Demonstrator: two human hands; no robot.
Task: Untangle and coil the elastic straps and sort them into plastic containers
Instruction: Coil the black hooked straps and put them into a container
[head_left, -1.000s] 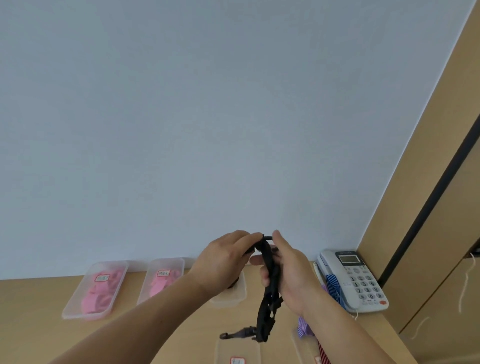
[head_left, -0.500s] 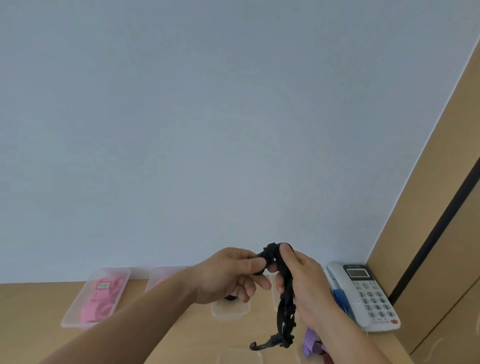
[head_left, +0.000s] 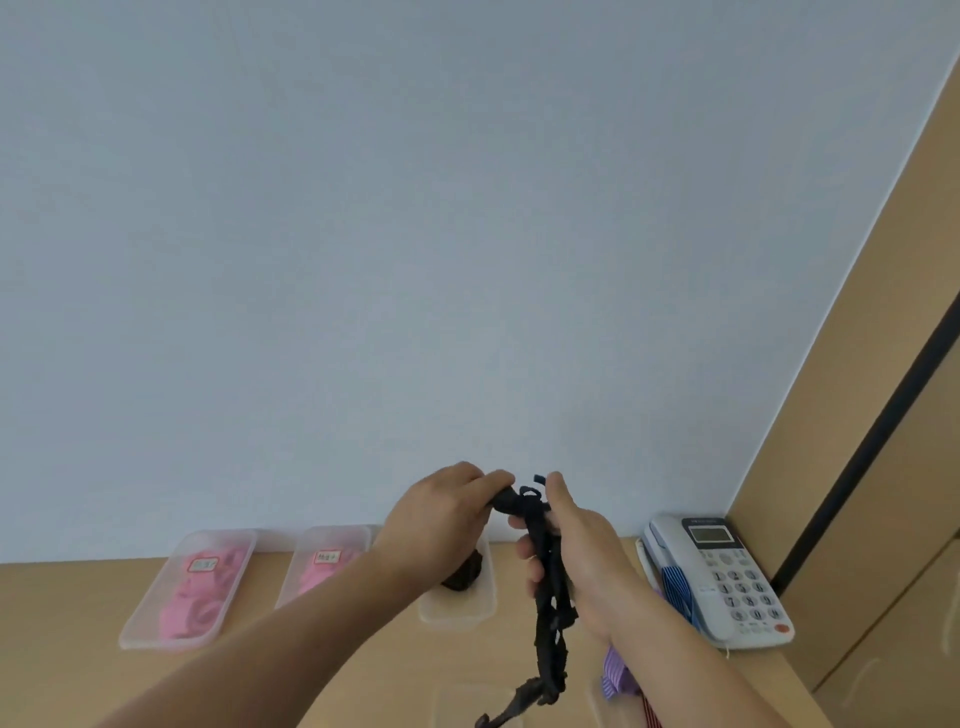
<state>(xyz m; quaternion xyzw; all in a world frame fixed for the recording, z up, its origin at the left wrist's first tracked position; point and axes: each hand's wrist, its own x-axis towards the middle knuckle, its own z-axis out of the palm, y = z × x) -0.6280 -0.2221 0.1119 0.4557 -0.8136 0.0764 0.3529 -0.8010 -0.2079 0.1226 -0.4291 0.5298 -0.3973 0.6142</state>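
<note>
A black elastic strap (head_left: 549, 608) hangs in front of me, its hooked end low near the bottom edge. My left hand (head_left: 441, 514) pinches the strap's top end, and my right hand (head_left: 566, 540) grips the strap just to the right, fingers curled round it. Behind my hands stands a clear plastic container (head_left: 457, 605) with a dark coiled strap (head_left: 465, 574) inside. Two clear containers of pink straps stand at the back left, one (head_left: 189, 590) farther left and one (head_left: 327, 564) beside it.
A white desk telephone (head_left: 727, 577) sits at the right against a wooden cabinet (head_left: 883, 415). Striped purple straps (head_left: 615, 675) lie under my right forearm. Another clear container (head_left: 467, 706) stands at the bottom edge. The blue-grey wall (head_left: 363, 234) fills most of the view.
The camera tilted down slightly, showing more of the desk. Both hands stay on the black strap's top, my left fingers now pinching it farther left; the strap still hangs.
</note>
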